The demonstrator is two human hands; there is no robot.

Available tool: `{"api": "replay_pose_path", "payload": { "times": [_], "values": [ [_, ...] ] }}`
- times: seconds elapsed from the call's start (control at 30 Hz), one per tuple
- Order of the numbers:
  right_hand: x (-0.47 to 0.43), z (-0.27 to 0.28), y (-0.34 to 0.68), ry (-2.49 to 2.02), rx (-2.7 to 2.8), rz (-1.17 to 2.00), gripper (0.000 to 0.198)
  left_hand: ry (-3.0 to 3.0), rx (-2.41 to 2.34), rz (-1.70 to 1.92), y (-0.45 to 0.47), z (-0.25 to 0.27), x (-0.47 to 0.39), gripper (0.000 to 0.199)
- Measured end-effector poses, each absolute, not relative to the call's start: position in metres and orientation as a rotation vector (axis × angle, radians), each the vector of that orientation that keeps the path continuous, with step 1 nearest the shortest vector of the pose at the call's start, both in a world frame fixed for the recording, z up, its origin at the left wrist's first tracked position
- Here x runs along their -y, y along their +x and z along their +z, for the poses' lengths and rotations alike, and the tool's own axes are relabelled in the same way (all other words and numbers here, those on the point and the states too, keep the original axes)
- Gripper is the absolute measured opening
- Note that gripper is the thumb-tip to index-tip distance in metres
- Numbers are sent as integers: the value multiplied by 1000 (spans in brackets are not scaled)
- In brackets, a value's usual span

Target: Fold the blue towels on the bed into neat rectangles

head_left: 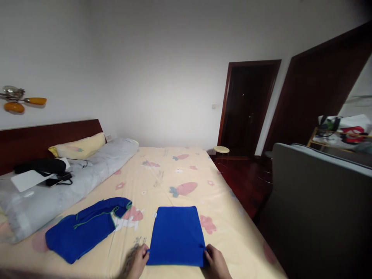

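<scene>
Both hands are pinching the near corners of a folded blue cloth (177, 234) lying flat on the bed (162, 170): the left hand (137, 263) at 7 o'clock, the right hand (216, 263) at 5 o'clock, fingers clamped on its edge. A crumpled blue garment (84, 228) is lying at 9 o'clock, apart from it.

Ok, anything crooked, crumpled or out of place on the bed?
The folded blue cloth lies flat and square, both hands at its near corners. The other blue garment lies rumpled and askew to its left.
</scene>
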State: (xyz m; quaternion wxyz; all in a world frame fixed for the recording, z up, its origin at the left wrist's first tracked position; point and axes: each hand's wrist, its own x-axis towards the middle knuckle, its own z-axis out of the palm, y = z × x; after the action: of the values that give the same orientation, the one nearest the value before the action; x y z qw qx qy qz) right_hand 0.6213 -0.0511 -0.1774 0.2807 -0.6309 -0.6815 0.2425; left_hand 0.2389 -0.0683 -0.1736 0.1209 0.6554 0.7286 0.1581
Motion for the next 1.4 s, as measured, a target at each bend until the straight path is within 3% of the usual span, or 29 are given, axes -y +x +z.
{"api": "replay_pose_path", "payload": {
  "times": [0.13,0.27,0.47,0.6,0.8,0.97,1.17,1.4],
  "values": [
    [58,-194,625,-1757,1880,445,29,1971,-2144,340,249,-178,74,27],
    [65,-214,603,-1681,1933,51,34,2035,-2391,360,281,-197,78,48],
    [66,-253,525,-1292,2261,-181,53,2520,-1697,354,344,-231,80,65],
    [73,-271,555,-1278,2303,-311,56,2452,-1651,223,308,-236,91,65],
    [85,-264,641,-1485,2338,-46,57,2356,-1760,200,233,-214,108,57],
    [76,-238,627,-1600,2389,130,52,2436,-1824,180,243,-203,103,73],
    [78,-200,605,-1636,2170,142,33,2366,-1872,202,258,-179,95,55],
    [92,-189,623,-1673,2055,458,24,2177,-1763,444,238,-177,101,37]
  ]
}}
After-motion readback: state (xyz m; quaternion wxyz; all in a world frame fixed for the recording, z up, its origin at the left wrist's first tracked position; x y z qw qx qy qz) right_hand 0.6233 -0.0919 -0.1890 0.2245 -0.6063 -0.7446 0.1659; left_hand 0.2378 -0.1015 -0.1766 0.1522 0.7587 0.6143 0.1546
